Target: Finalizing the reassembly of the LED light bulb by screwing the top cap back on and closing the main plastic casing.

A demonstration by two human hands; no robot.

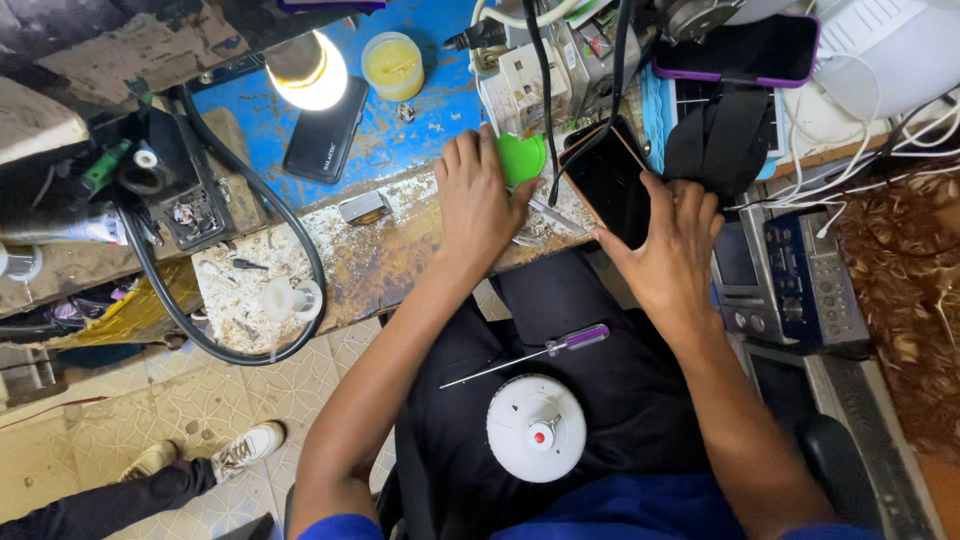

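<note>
My left hand [480, 200] rests on the worn workbench [390, 270], fingers over a small green lid [522, 157], with tweezers [555, 215] just beside it. My right hand [665, 245] grips a black phone with a brown rim [612, 180], tilted at the bench edge. On my lap lie a purple-handled screwdriver [530, 355] and a round white device with a red button [537, 428].
A lit lamp [310, 72], a black phone [325, 130] and a yellow paste jar [393, 65] sit on the blue bench part. A purple-cased phone [740, 50], power strip and cables crowd the back right. Grey electronic units [790, 275] stand right. Another person's legs and shoes [200, 465] are lower left.
</note>
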